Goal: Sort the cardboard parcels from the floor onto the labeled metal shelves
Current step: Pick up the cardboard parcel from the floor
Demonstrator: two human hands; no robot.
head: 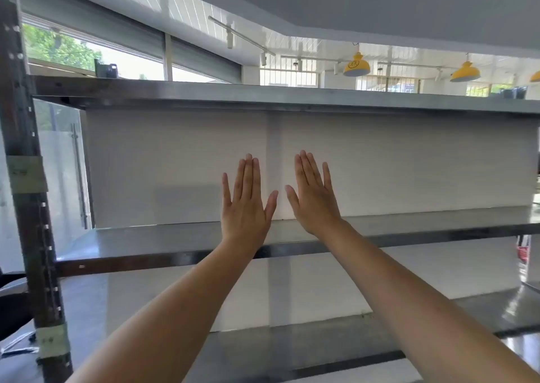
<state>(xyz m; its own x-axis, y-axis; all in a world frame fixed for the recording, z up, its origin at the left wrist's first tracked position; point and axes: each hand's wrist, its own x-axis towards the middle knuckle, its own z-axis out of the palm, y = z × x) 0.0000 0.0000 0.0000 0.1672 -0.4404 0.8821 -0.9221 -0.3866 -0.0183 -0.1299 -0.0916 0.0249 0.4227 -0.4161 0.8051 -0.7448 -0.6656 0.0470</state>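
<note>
I face a metal shelf rack. My left hand (246,204) and my right hand (314,195) are both raised side by side, fingers straight and together, backs toward me, over the middle shelf (163,241). Neither hand holds anything. A top shelf (204,91) runs across above them and a lower shelf (292,344) lies below my forearms. Paper labels (26,173) are taped to the left upright post (32,207). No cardboard parcel is in view.
A white panel (175,166) backs the rack behind the shelves. Windows and yellow hanging lamps (356,66) show above the top shelf. A dark object (106,69) sits at the top shelf's far left.
</note>
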